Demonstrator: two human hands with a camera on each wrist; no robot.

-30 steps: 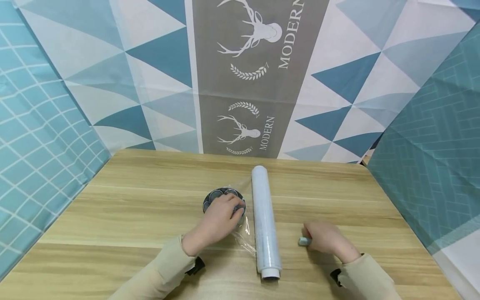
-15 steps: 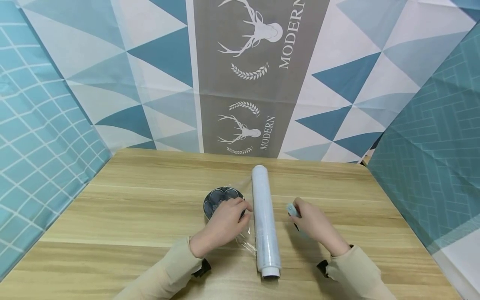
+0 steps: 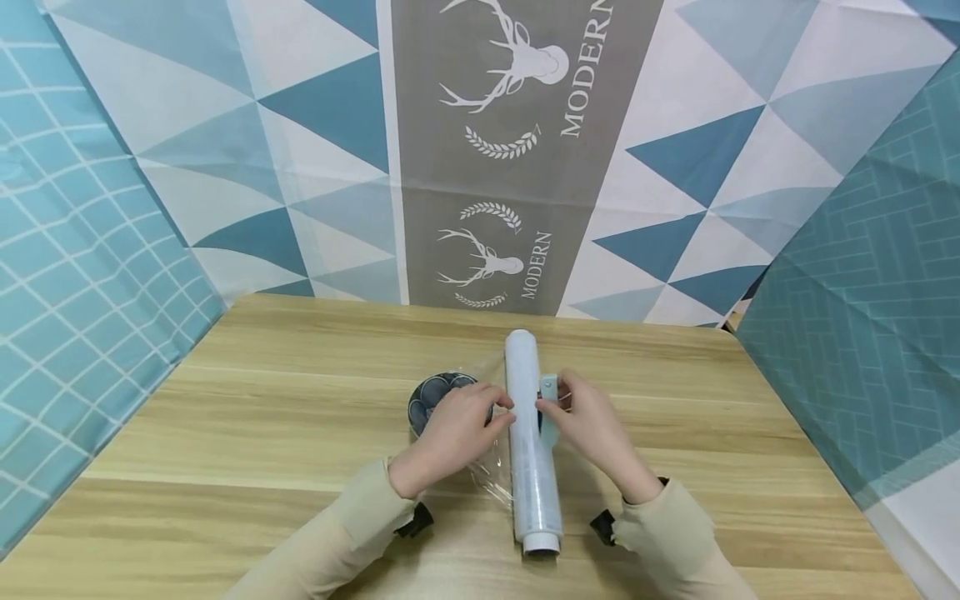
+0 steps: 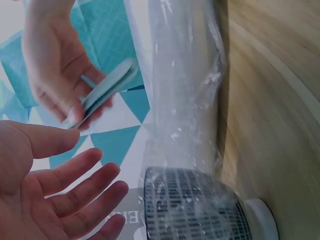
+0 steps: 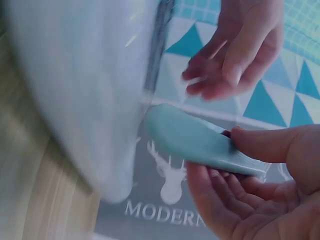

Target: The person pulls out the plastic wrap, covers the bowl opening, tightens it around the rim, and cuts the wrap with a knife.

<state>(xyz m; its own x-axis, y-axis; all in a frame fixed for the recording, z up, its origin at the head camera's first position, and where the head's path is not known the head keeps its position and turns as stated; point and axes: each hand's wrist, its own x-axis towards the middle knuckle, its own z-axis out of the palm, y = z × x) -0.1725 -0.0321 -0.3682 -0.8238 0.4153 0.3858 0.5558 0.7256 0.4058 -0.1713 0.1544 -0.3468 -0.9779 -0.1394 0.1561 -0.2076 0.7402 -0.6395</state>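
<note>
A patterned dark bowl stands on the table, partly hidden by my left hand. Clear cling film stretches over the bowl from a long white cling film roll on its right. In the left wrist view, the left hand's fingers are loosely spread and hold nothing, beside the film. My right hand holds a pale teal utility knife between thumb and fingers, a dark part showing near the thumb. From the head view, the knife overlaps the roll's right side, and both hands are close together over it.
The wooden table runs back to a patterned backdrop. Teal tiled-pattern sheets hang along the left and right sides.
My right hand has moved left and away from me with the utility knife, up to the roll. The left hand has shifted slightly right, from over the bowl toward the roll.
</note>
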